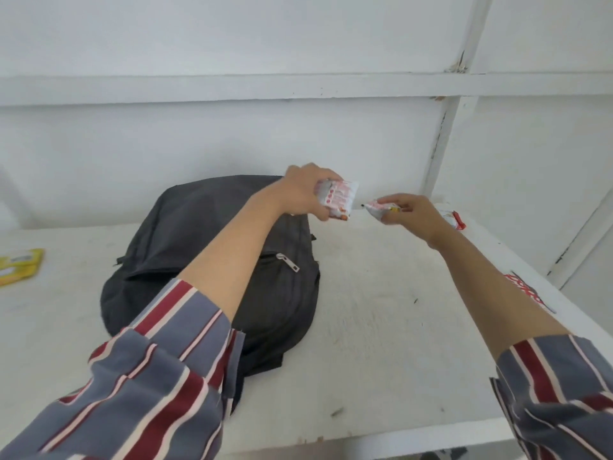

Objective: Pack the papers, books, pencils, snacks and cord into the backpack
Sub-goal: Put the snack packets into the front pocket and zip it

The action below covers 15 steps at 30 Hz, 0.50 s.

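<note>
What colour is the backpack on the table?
The backpack is black; the head view shows it best.

Backpack: charcoal black from my feed, with a silver zip pull.
Left snack packet: white, red print.
Right snack packet: white, red, some yellow.
Sleeves: grey-blue, maroon and cream stripes.
Worktop: off-white, dark specks.
Far-left packet: yellow.

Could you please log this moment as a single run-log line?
left hand: grips snack packet near backpack | right hand: pinches second snack packet | table: yellow packet far left
</note>
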### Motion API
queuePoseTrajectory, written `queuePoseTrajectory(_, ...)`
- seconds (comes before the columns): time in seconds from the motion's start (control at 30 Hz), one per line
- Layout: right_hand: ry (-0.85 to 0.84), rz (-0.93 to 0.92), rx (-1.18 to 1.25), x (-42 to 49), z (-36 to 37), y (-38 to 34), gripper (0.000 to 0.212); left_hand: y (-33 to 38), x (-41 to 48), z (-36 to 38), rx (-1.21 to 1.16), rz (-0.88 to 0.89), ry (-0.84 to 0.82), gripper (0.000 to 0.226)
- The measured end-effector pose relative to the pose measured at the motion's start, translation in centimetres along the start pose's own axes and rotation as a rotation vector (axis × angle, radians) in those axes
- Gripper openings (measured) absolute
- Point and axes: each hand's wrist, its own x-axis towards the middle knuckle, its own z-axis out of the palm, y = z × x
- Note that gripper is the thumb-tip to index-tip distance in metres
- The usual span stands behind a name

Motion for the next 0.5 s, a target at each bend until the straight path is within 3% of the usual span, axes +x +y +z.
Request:
queuePoseTrajectory(0.23,-0.049,-0.118,0.068,-0.9,8.0,-9.0,0.031,-7.5,-6.4,-5.5,-0.013,-0.104,0.038,0.075)
queuePoseTrajectory(0.5,-0.103,-0.135,0.093,-3.0,15.3,-13.0,0.031,-14.8,-10.8,-6.1,0.004,-0.201,-0.018,0.084)
